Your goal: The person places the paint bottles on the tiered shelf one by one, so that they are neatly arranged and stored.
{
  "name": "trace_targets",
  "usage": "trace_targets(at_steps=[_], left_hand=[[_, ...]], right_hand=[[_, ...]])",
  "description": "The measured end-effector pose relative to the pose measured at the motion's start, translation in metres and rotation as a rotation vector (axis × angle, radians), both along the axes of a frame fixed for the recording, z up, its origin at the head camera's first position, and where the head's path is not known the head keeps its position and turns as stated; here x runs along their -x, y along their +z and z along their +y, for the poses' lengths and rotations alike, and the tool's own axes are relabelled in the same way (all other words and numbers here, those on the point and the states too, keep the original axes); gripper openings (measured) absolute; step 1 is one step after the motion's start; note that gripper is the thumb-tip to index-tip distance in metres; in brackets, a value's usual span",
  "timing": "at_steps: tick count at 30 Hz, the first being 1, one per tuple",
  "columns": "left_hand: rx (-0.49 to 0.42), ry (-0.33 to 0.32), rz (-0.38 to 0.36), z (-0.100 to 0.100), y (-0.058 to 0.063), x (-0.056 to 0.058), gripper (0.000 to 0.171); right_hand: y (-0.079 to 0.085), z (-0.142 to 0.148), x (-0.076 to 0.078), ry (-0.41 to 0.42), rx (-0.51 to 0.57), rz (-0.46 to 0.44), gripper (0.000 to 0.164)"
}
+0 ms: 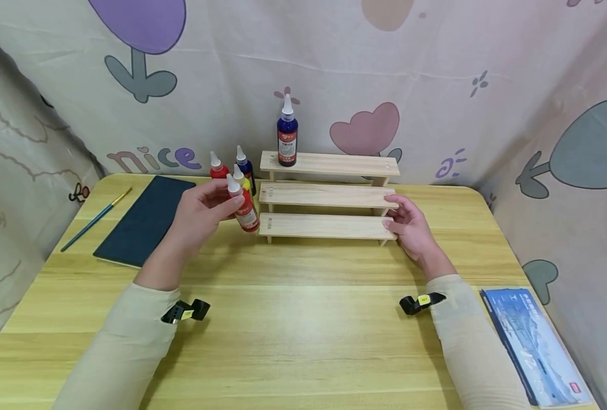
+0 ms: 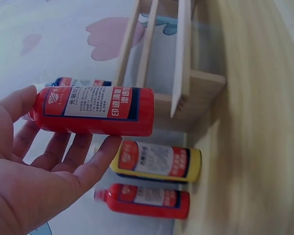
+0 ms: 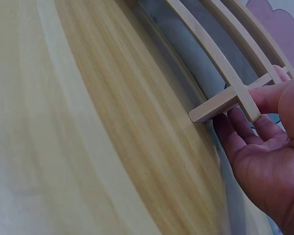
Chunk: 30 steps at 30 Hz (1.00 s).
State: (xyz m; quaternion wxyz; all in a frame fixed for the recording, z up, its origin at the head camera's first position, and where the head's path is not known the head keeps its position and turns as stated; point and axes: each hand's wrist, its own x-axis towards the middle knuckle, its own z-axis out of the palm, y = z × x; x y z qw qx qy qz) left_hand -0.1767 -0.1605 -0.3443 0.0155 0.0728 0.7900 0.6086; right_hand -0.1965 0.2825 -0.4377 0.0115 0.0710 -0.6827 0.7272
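My left hand (image 1: 196,213) holds a red ink bottle (image 1: 248,217) with a white pointed cap, thumb and fingers on its upper part. In the head view it is tilted, just left of the lowest tier of a three-tier wooden rack (image 1: 329,226). My right hand (image 1: 411,228) grips the rack's right end, with its thumb at the lowest tier and fingers by the middle one. A dark blue ink bottle (image 1: 287,142) stands upright on the top tier's left end. Behind my left hand are a yellow bottle (image 2: 159,161), a second red bottle (image 2: 149,200) and another blue bottle (image 1: 245,166), partly hidden.
A dark notebook (image 1: 139,219) and a blue-handled paintbrush (image 1: 95,221) lie on the wooden table (image 1: 303,336) at the left. At the front right lies a blue-covered book (image 1: 536,347). A patterned curtain (image 1: 242,68) hangs behind the table.
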Motion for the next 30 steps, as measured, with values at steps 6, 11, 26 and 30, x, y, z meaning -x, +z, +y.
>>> trace_targets(at_steps=[6, 11, 26, 30], left_hand=[[-0.002, -0.031, 0.018, 0.012, 0.01, 0.003, 0.041], [0.013, -0.033, 0.052, 0.023, 0.018, 0.006, 0.04], [-0.006, -0.152, 0.105, 0.059, 0.038, 0.022, 0.039], [-0.033, -0.176, 0.097, 0.07, 0.044, 0.024, 0.039]], right_hand=[[0.0, 0.001, 0.0, -0.008, -0.011, -0.008, 0.059], [0.0, 0.001, 0.0, -0.009, -0.018, -0.011, 0.059], [0.0, 0.0, 0.0, -0.005, 0.003, -0.011, 0.06], [0.0, 0.0, 0.001, -0.009, 0.007, 0.001, 0.06]])
